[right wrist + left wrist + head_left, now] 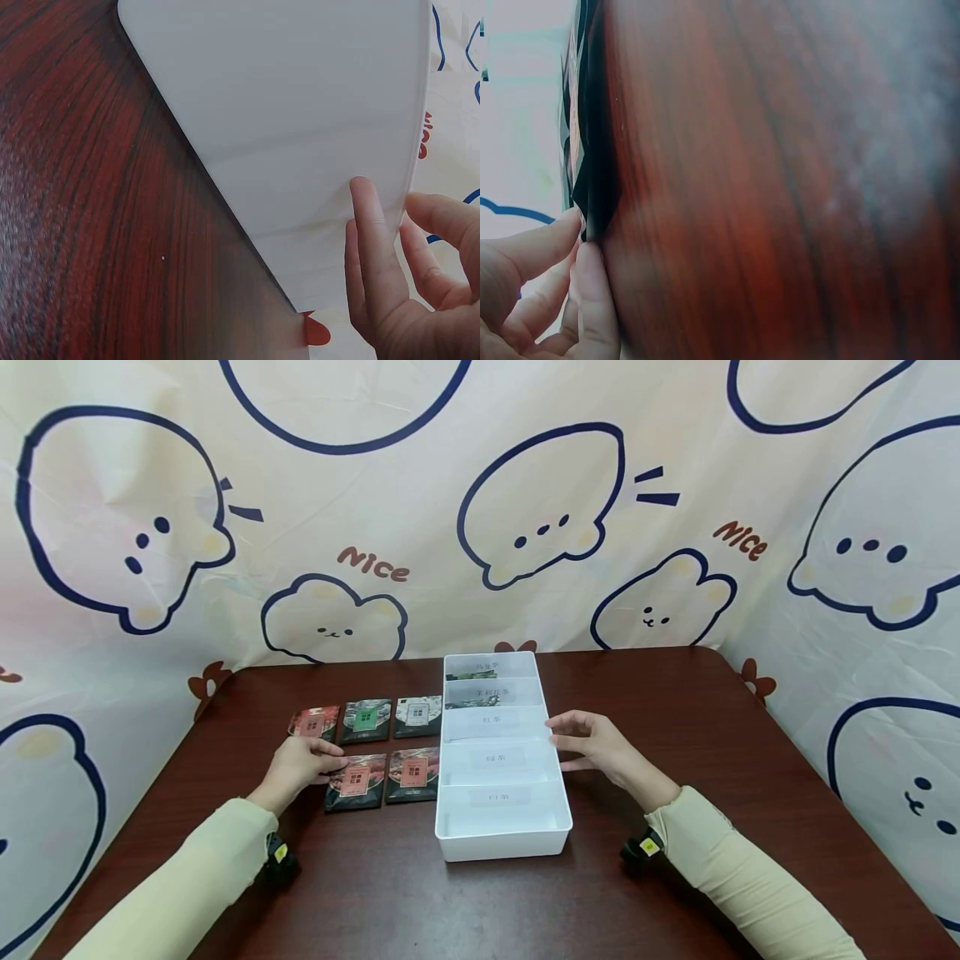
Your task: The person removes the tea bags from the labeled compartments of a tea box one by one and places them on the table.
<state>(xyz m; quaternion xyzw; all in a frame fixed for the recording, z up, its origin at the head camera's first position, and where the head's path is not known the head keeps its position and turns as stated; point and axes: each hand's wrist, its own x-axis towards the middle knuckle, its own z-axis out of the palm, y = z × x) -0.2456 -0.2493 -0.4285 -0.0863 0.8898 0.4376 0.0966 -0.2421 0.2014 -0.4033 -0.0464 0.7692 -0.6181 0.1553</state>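
My left hand [300,767] pinches the edge of a dark tea packet with a red label [356,782], at the front left of the packets. In the left wrist view, thumb and finger [592,281] meet on the dark corner of the packet [596,172]. A second red-labelled tea packet [413,774] lies just right of it. At the long white divided box [504,845], my right hand [592,745] touches the right wall. The right wrist view has fairly straight fingers [373,240] along the outer wall, with another fingertip at the rim.
Behind lie a red-labelled packet [315,722], a green-labelled packet [366,719] and a white-labelled packet [418,717]. The box has several labelled compartments; packets [472,675] show in the two rear ones. A patterned cloth [435,543] hangs behind the brown table [360,885].
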